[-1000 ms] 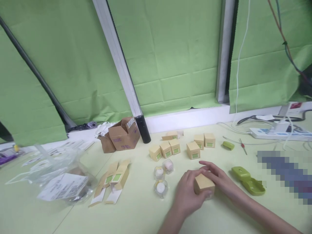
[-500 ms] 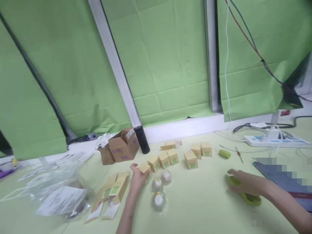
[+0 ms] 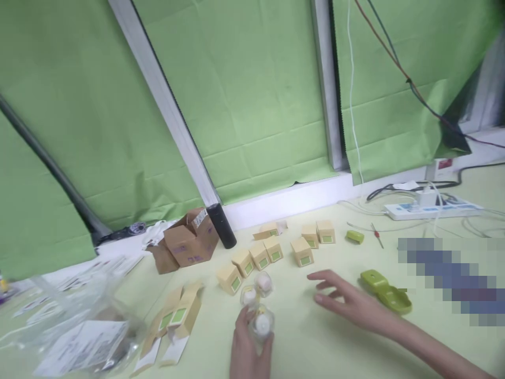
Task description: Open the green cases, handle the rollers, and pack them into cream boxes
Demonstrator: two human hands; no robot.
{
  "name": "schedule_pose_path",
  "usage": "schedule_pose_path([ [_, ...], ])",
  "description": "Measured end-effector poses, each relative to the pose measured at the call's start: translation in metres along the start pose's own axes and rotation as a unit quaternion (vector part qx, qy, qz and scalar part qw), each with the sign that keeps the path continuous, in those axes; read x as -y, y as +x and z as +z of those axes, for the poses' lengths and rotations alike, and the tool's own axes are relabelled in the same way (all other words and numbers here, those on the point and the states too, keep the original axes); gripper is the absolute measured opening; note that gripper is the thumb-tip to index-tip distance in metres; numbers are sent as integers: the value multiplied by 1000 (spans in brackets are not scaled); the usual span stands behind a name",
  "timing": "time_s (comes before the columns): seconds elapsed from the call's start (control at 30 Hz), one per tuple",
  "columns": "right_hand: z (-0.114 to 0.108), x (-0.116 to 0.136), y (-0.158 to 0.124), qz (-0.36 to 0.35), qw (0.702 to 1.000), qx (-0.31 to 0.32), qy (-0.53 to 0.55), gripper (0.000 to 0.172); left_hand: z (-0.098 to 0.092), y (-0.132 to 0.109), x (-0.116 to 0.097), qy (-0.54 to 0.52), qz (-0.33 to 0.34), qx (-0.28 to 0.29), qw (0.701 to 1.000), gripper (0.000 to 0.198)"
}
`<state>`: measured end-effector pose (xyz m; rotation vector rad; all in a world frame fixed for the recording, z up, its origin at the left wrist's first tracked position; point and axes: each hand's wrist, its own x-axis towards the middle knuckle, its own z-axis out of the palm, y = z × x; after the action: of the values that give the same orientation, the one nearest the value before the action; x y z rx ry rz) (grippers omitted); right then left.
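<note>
In the head view my left hand [image 3: 249, 342] has its thumb and fingers around a small clear container with a white round top [image 3: 262, 323], at the near middle of the table. Two similar containers stand just beyond it: one clear container [image 3: 248, 296] and another with a whitish top [image 3: 263, 283]. My right hand [image 3: 343, 300] is held over the table to the right, fingers spread, holding nothing. Close to its right lies an olive-green hinged case [image 3: 387, 292], opened out. A small kraft-coloured box with a green label [image 3: 229, 279] stands beyond the containers, at the end of a row.
More small kraft boxes [image 3: 302, 251] stand behind; opened boxes [image 3: 187, 310] lie left. A clear plastic bag [image 3: 130, 316], a brown carton [image 3: 189, 245] and a black cylinder [image 3: 221, 226] are further left. At right are a green piece [image 3: 355, 237], a red-handled tool [image 3: 376, 234] and a power strip [image 3: 453, 209].
My left hand has left the end kraft box and come nearer, taking hold of the closest clear container. My right hand has let go of the green case and moved left.
</note>
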<state>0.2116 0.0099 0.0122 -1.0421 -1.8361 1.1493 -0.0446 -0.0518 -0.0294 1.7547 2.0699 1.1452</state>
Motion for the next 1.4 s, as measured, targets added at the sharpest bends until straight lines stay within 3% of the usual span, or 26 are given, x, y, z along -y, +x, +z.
schedule_pose_path([
  [0.03, 13, 4, -2, 23, 993, 30, 109, 45, 3, 1, -9, 12, 54, 5, 998, 46],
  [0.1, 33, 8, -5, 77, 940, 57, 329, 48, 10, 6, -32, 62, 195, 28, 979, 44],
  [0.17, 43, 7, -5, 121, 859, 55, 495, 48, 17, 12, -55, 129, 338, 41, 931, 55],
  [0.23, 45, 3, -2, 154, 797, 48, 582, 40, 24, 18, -73, 191, 443, 12, 876, 57],
  [0.3, 41, -1, 3, 179, 778, 47, 601, 31, 27, 23, -85, 234, 499, -37, 834, 53],
  [0.4, 37, -5, 8, 193, 794, 39, 575, 26, 25, 29, -92, 259, 526, -61, 807, 50],
  [0.47, 36, -6, 9, 190, 816, 20, 546, 24, 22, 32, -91, 247, 522, -47, 815, 53],
  [0.53, 33, -3, 10, 186, 849, -1, 495, 22, 20, 35, -87, 199, 475, -29, 856, 53],
  [0.63, 10, 5, 11, 168, 913, -40, 369, 22, 26, 36, -78, 58, 285, 16, 957, 38],
  [0.67, -2, 8, 11, 157, 935, -57, 313, 21, 29, 35, -75, 4, 204, 33, 978, 35],
  [0.73, -34, 11, 12, 140, 968, -95, 183, 19, 36, 32, -68, -78, 75, 68, 992, 36],
  [0.8, -66, 8, 11, 140, 980, -134, 54, 20, 39, 30, -62, -117, 23, 102, 988, 36],
  [0.9, -100, -5, 9, 175, 968, -142, -112, 36, 37, 30, -56, -124, 19, 145, 982, 38],
  [1.0, -109, -15, 7, 193, 952, -107, -214, 49, 31, 32, -59, -125, 28, 158, 979, 63],
  [1.1, -100, -7, 7, 164, 951, -80, -252, 41, 26, 31, -72, -165, 58, 165, 971, 68],
  [1.17, -87, 5, 8, 132, 959, -55, -244, 40, 25, 28, -84, -209, 66, 215, 952, 58],
  [1.27, -58, 20, 7, 110, 981, 50, -152, 53, 27, 25, -95, -284, 74, 306, 906, 72],
  [1.33, -36, 23, 4, 134, 983, 125, -1, 55, 31, 25, -96, -333, 86, 329, 879, 72],
  [1.4, -18, 19, 2, 175, 967, 121, 142, 48, 37, 27, -92, -390, 88, 320, 859, 51],
])
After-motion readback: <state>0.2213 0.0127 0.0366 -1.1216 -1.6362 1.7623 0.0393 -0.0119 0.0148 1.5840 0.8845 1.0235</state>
